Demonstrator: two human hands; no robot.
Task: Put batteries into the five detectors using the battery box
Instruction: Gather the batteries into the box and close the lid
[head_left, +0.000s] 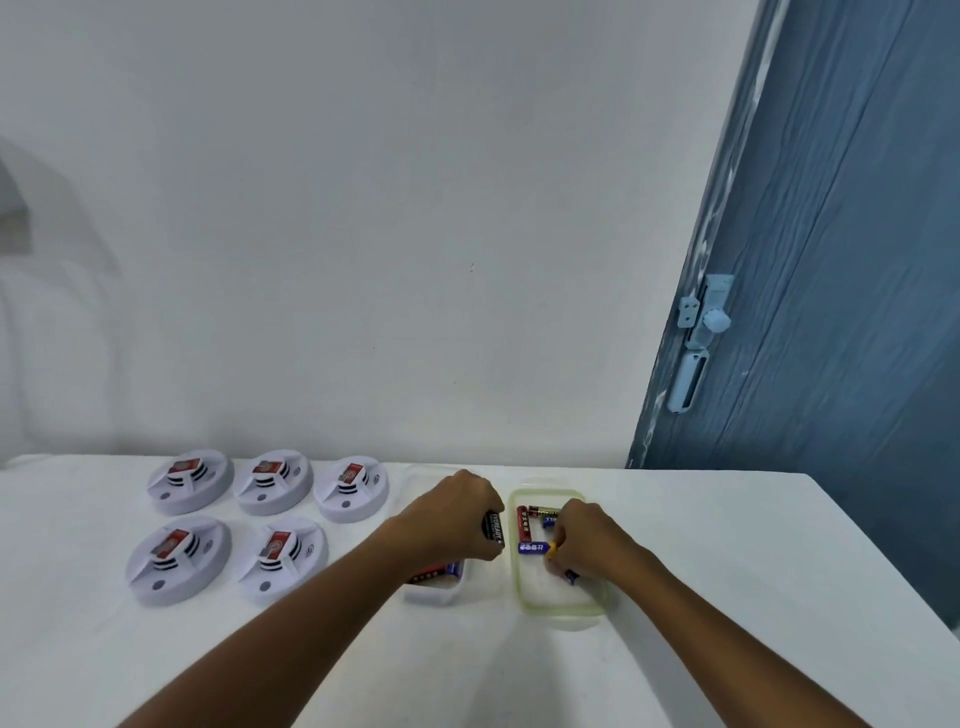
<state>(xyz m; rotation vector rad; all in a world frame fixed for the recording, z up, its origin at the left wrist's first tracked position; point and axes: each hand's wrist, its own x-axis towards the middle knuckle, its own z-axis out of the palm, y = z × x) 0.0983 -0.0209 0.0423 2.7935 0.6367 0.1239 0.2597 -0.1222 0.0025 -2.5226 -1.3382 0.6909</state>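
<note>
The white table (701, 545) runs from the wall to its right edge at three o'clock, beyond which stands the blue door (831, 260). At nine o'clock from the hands five round white detectors (189, 480) lie in two rows, three at the back and two in front, each with a red and grey block in its middle; whether that is a fitted battery cannot be told. Centre stage sits the clear battery box (434, 592), with red and blue cells showing at its six o'clock end, and just beside it at three o'clock a green-rimmed lid (524, 592) lying like a tray and holding a few loose cells, among them a blue battery (534, 547). The left hand (457, 512) hovers over the box with fingers curled round a black battery (495, 526). The right hand (587, 540) is curled down into the lid, its fingertips at the blue battery's yellow tip; whether it has truly closed on it cannot be told. The step appears to be gathering cells: best to take one at a time, lift straight up over the low rim, and carry toward nine o'clock, where bare table between box and detectors gives room. The lid sits well clear of the right edge.
</note>
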